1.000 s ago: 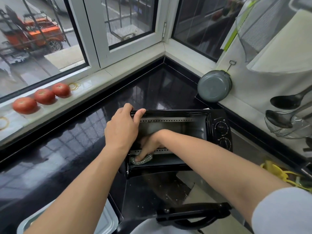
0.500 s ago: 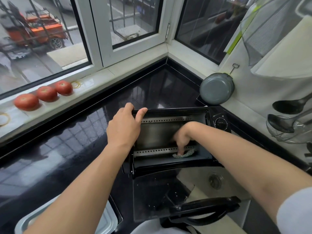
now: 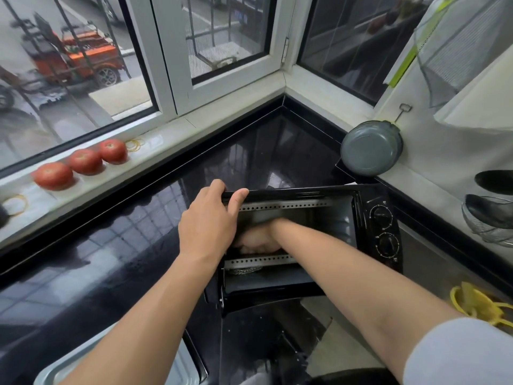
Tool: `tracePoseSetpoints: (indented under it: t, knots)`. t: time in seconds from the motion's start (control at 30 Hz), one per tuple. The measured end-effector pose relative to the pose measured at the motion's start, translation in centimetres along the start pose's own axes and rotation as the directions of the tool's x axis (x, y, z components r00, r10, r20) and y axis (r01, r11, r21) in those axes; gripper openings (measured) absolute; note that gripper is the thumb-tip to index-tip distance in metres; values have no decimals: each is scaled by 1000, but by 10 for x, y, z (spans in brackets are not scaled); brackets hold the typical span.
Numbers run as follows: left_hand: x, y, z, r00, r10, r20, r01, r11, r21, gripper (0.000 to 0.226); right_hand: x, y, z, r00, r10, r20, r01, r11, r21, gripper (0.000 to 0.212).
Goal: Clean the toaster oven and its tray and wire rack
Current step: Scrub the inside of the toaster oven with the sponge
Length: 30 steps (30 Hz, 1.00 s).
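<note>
Nearest, bottom left: a shiny metal tray is showing one rounded corner beside the oven's door.

The glass door is hanging open toward the viewer, dark and speckled.

The oven, a black boxy metal shell, is sitting on the glossy black counter, mouth facing the viewer. Two round ribbed knobs are stacked on its right panel. Perforated steel strips are running along the top and bottom of the cavity.

The left hand is gripping the oven's top left corner, fingers curled over the top edge, thumb hooked on the front lip.

The right hand is reaching into the cavity at its left side, blurred; fingers seem bent downward, but whether they are holding anything I cannot tell. Just below it, under the lower strip, a wiry grey scourer is lying on the cavity floor.

Right of the oven: a yellow plastic item, shape unclear. On the right wall, dark ladles and a wire strainer are hanging.

Farther back, a round grey pan is hanging from a wall hook.

On the pale stone sill, three smooth red tomatoes are sitting in a row, with thin yellow rubber bands at either end of the row.

Beyond the glass, an orange vehicle is standing on wet pavement.
</note>
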<state>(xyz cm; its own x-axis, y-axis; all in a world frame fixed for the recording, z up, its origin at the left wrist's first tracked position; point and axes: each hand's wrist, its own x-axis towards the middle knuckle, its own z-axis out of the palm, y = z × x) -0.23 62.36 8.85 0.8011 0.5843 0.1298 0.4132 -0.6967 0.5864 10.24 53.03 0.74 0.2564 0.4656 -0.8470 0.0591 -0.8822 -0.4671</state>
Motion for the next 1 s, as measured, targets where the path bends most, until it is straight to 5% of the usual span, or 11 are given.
tracePoseSetpoints:
  t: [0.2, 0.33, 0.47, 0.83, 1.0]
  knots:
    - [-3, -1, 0, 1000, 2, -22, -1, 1000, 8, 51, -11, -4, 0, 996, -90, -15, 73, 879, -470, 44]
    - [-2, 0, 0, 1000, -15, -4, 15, 1000, 11, 51, -24, 27, -30, 968, 234, -92, -237, 725, -647, 52]
    - [3, 1, 2, 999, -33, 11, 33, 999, 2, 52, -33, 50, -44, 923, 308, -230, -385, 735, -559, 53]
    - [19, 0, -1, 994, 27, 109, -28, 1000, 2, 50, -32, 59, -37, 938, 233, -256, -332, 817, -472, 50]
    - [19, -2, -1, 993, 28, 110, -29, 1000, 2, 49, -23, 44, -24, 901, 144, -409, -252, 941, -223, 45]
